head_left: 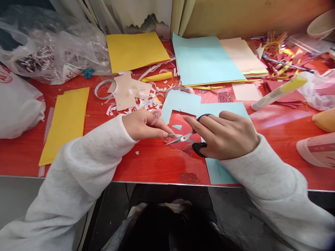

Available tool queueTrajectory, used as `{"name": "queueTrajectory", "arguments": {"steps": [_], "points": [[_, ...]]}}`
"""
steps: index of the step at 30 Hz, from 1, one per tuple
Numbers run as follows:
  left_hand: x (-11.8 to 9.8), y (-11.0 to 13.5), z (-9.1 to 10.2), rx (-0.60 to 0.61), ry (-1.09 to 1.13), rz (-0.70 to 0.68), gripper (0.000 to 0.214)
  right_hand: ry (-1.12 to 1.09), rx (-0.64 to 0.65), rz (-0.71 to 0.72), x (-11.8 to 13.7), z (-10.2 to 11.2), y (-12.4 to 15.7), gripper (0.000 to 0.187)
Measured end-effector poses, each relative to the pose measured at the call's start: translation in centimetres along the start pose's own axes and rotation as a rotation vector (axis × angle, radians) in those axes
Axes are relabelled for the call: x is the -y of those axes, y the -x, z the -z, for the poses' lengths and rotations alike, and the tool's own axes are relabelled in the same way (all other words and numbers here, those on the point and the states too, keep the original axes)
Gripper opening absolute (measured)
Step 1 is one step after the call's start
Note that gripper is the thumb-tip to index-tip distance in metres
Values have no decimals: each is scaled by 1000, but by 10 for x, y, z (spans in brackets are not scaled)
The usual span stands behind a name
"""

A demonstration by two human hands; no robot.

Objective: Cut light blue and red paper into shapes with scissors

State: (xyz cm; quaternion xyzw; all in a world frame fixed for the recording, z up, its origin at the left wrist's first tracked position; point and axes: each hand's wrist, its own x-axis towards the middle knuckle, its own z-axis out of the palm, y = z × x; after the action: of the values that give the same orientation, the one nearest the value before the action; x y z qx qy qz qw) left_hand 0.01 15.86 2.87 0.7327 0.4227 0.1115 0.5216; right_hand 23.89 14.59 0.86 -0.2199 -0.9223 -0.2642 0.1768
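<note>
My right hand (pixel 227 134) is closed around the black handles of a pair of scissors (pixel 181 138), its blades slightly parted and pointing left. Thumb and fingers of my left hand (pixel 146 125) pinch the edge of a piece of red paper (pixel 183 148) at the blade tips. That paper is hard to tell from the red table, and the hands partly cover it. A pink band circles a left finger. Just above the blades lies a small light blue scrap (pixel 176 127). Cut light blue paper (pixel 181 101) sits beyond my hands, and another light blue sheet (pixel 222 170) extends under my right hand.
On the red table (pixel 146 164) are yellow strips (pixel 66 122), tape rolls (pixel 105 89), white scraps (pixel 146 103) and a yellow sheet (pixel 136 50). A blue sheet stack (pixel 206 59), a glue tube (pixel 278 93) and a pink cup (pixel 318 148) are rightward; plastic bags (pixel 19 104) stand left.
</note>
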Motion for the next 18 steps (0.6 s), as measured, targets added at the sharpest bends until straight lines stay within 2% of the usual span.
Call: {"name": "queueTrajectory", "arguments": {"steps": [9,18], "points": [[1,2,-10,-134,49,23,20,-3,22,-13,-1,-1,0,39],[4,0,-12,-173,9,0,20,3,8,-15,0,-2,0,40]]}}
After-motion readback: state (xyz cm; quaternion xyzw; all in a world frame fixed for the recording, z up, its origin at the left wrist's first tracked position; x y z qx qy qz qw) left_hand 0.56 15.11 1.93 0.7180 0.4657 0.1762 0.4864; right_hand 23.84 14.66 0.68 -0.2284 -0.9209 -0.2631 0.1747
